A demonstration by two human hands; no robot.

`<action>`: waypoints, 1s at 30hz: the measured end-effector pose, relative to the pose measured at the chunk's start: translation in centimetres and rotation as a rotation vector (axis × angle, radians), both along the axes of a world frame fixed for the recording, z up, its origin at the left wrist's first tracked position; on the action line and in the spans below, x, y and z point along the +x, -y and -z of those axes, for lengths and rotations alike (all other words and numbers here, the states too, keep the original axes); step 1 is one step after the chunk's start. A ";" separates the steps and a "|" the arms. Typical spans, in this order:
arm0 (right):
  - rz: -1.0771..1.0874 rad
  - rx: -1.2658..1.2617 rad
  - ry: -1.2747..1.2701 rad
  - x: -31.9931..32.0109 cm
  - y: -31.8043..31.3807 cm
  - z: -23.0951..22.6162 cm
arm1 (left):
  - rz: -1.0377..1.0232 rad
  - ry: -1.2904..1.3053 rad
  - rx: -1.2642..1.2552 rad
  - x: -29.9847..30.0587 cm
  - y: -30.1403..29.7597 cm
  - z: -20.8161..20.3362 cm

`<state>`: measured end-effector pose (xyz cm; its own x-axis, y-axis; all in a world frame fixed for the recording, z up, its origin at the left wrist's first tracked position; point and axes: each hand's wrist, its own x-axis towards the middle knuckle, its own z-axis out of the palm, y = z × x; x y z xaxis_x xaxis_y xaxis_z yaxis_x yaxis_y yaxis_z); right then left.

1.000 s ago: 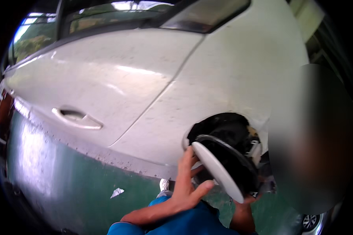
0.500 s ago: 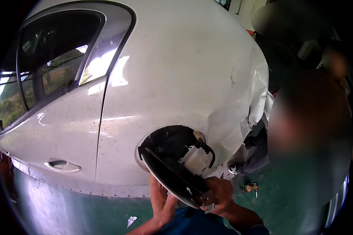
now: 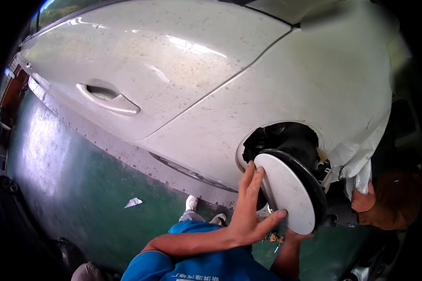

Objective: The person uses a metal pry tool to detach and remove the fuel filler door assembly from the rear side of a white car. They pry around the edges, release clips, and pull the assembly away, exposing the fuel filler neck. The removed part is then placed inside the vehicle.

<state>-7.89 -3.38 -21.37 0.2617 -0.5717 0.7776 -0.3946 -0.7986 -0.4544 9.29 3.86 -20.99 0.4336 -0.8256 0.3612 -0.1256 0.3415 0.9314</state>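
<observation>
A round white filler flap (image 3: 286, 194) with a black housing (image 3: 310, 179) behind it stands tilted in front of a round hole (image 3: 281, 136) in the car's side panel. My left hand (image 3: 249, 213) lies against the flap's left edge, fingers stretched and thumb spread out to its lower face. Beneath the flap's lower end, my right hand (image 3: 296, 235) holds it, with most of its fingers hidden behind it. Whether the housing still touches the hole's edge cannot be made out.
The white car's rear panel (image 3: 356, 154) is crumpled at the right, where another person's hand (image 3: 363, 199) grips its torn edge. A door handle (image 3: 109, 99) is at left. On the green floor lie a paper scrap (image 3: 133, 202) and a small brass-coloured part (image 3: 275, 239).
My view has swung down toward the floor and my body. The flap has turned its white face toward me, and my left hand has come up from underneath onto it.
</observation>
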 end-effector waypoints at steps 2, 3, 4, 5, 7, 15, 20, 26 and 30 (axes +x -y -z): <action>0.002 -0.003 -0.050 -0.9 0.0 0.2 | -0.011 -0.013 0.010 0.1 -0.1 -0.3; 0.009 -0.006 -0.073 -1.1 0.1 0.1 | -0.011 -0.018 0.013 0.2 -0.1 -0.6; -0.050 0.015 -0.035 -1.1 0.2 -0.2 | -0.004 -0.035 0.016 0.3 -0.1 -0.8; -0.027 0.058 -0.001 -1.1 0.1 0.0 | 0.002 -0.048 0.020 0.4 0.0 -1.1; 0.021 0.144 0.068 -1.3 -0.2 0.6 | 0.006 -0.050 0.018 0.5 0.1 -1.3; 0.165 0.245 -0.018 -5.9 -0.6 2.4 | 0.021 -0.045 0.013 1.0 -1.3 0.0; 0.134 0.258 -0.093 -8.6 -0.1 2.3 | 0.003 -0.048 0.112 1.4 -2.5 2.7; 0.089 0.427 0.042 -4.9 -0.2 -1.5 | 0.135 -0.305 0.237 1.3 -2.2 3.3; 0.125 0.431 0.074 -4.1 -0.1 -2.1 | 0.220 -0.543 0.280 2.0 -1.7 3.0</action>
<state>-11.98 -3.30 -19.31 0.1228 -0.8713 0.4752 -0.4305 -0.4782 -0.7655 11.28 5.53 -23.98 0.3042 -0.9469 -0.1040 0.4330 0.0402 0.9005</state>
